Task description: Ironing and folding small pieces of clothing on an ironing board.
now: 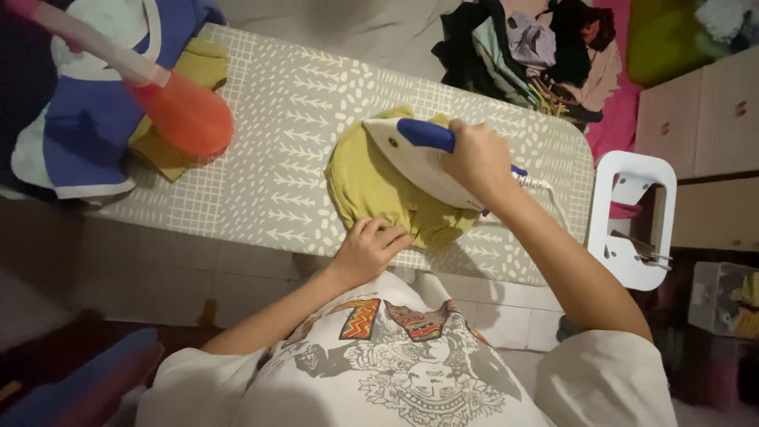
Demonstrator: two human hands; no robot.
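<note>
We are mid-press, right hand (477,160) clamped on the iron (411,154), left hand (371,247) flat on the yellow garment (368,190); next, a steady glide

— Where are your hands?

— Your right hand (477,158) grips the blue handle of the white iron (411,158), which rests on the yellow-green garment (371,190). Your left hand (370,247) presses flat on the garment's near edge.

— And around them?

— The patterned ironing board (269,158) carries it all. A folded yellow cloth (198,71) lies at its far left end, with a clothes pile (530,47) beyond and a white iron rest (632,217) at its right end.
</note>
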